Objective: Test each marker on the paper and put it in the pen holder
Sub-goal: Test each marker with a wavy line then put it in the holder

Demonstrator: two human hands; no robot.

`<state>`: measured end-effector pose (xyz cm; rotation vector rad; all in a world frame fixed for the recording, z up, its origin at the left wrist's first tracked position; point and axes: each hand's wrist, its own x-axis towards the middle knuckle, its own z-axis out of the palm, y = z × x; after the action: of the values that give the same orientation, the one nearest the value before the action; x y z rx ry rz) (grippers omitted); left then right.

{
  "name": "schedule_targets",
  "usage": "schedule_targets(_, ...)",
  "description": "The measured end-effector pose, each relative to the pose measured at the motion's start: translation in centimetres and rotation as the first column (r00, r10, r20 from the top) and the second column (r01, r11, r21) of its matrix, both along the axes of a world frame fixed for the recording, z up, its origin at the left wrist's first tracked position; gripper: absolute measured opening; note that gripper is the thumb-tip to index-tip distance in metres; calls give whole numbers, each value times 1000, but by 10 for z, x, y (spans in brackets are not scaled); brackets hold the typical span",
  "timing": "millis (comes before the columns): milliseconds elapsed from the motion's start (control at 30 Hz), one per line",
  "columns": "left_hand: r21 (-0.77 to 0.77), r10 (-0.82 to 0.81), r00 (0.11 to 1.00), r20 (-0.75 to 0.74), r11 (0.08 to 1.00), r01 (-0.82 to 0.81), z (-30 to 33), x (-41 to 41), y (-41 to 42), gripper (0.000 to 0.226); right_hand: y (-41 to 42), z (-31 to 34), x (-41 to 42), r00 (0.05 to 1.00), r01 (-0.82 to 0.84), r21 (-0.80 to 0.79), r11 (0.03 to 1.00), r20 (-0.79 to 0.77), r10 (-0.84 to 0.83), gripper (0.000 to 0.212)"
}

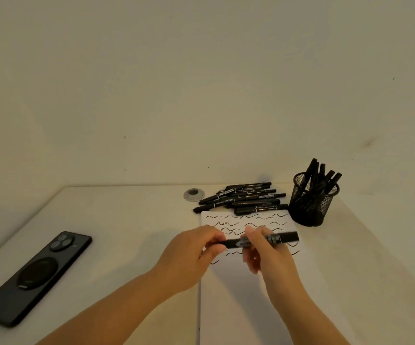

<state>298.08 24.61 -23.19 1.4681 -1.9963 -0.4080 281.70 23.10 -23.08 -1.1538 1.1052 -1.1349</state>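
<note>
Hands meet over the paper (pixel 238 302): left hand (pixel 189 255) and right hand (pixel 266 252) both pinch one black marker (pixel 286 237), held level; pen holder (pixel 311 207) stands beyond the right hand.

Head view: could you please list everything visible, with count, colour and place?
Held marker: one, black, level above the paper, gripped by both hands.
Loose markers: a pile, black, beyond the paper's far edge.
Paper: one sheet, white, black squiggles on its far half.
Pen holder: one, black mesh, right of the pile, several markers inside.
Phone: one, black, face down, far left.
Grommet: one, grey, left of the pile.
Table: one, cream.
Left hand: grips the marker's left end.
Right hand: grips its middle.
</note>
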Motion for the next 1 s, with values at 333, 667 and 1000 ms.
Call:
schedule_targets(333,-295,58,960,275,955,27,15,-9,43,29,23,12,6,981,-107,124,986,174,85,34)
schedule_targets(667,230,-39,995,-87,971,58,8,-6,60,31,17,11,-4,990,-58,121,991,135,42,50)
schedule_targets(1000,340,255,899,-355,931,-130,-21,38,40,29,-7,-1,-30,948,-23,-158,987,-317,-28,7)
